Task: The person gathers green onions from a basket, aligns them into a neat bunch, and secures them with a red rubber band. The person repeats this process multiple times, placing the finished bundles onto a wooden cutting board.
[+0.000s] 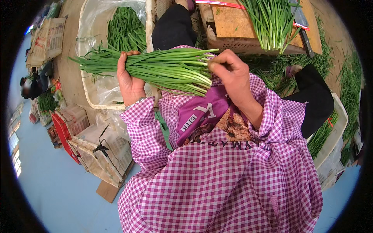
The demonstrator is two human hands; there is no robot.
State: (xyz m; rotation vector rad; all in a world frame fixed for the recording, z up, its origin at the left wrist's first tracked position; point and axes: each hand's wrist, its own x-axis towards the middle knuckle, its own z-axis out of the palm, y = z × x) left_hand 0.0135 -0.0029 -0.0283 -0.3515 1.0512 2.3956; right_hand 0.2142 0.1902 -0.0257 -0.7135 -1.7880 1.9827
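A bundle of green Chinese chives (163, 65) lies sideways across my left hand (129, 80), its leaf tips to the left and pale stem ends to the right. My left hand cups it from below, thumb up along its near-left part. At the pale ends, my right hand (233, 77) has thumb and forefinger pinched together; whether a stem is between them cannot be made out. A second pile of chives (269, 26) rests on a wooden board (233, 24) at the top right, beside a knife (306, 40) with a black handle. Red-and-white ties (221, 3) lie under that pile.
A plastic-lined white crate (87, 87) with green leaves (125, 29) stands at upper left. Another pale crate (339, 128) holds tied chives (323, 137) at right. Loose leaves (279, 70) litter the floor below the board. More crates (102, 151) stand lower left; a person (38, 81) sits beyond.
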